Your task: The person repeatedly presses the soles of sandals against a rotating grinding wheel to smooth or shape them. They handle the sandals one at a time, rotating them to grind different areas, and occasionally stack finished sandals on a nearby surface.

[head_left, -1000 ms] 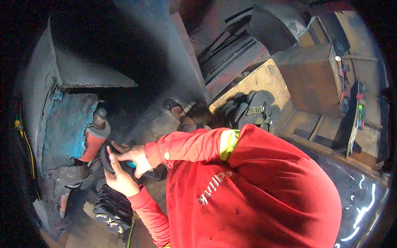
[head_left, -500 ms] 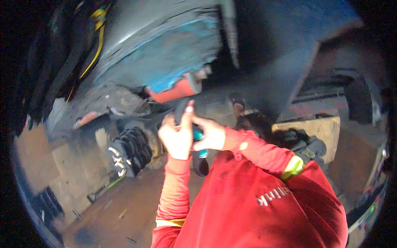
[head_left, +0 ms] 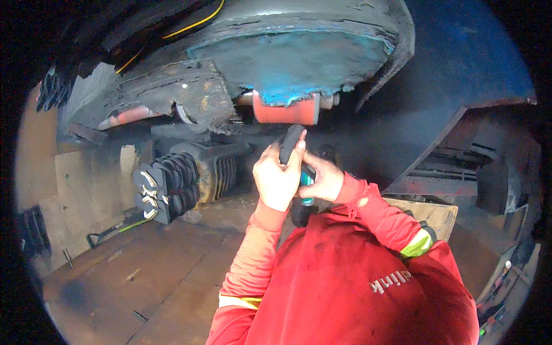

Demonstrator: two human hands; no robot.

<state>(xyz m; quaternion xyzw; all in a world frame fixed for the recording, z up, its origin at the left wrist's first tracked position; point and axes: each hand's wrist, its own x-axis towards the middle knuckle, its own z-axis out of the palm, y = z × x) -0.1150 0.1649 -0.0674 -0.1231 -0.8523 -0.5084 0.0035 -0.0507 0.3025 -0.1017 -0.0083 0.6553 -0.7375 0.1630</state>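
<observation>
My left hand (head_left: 277, 175) grips an elongated black piece (head_left: 290, 142) that looks like a sole, held upright just below a red roller (head_left: 284, 112). My right hand (head_left: 325, 178) is closed beside it on a teal-and-black object (head_left: 307, 198), partly hidden by my fingers; I cannot tell whether the two pieces are joined. Over the roller hangs a grey sheet (head_left: 287, 60) with frayed, blue-dusted edges, and a metal shaft end (head_left: 330, 101) sticks out at the roller's right.
Stacked black soles (head_left: 167, 190) stand left of my hands beside a ribbed motor housing (head_left: 221, 167). A green-handled tool (head_left: 132, 225) lies behind them. A dark panel (head_left: 448, 52) rises at right, above a plywood board (head_left: 445, 218). A yellow cable (head_left: 190, 26) runs top left.
My view has swung left to face the roller square on. My hands, still on the black and teal pieces, have moved from the left side to centre, just below the roller.
</observation>
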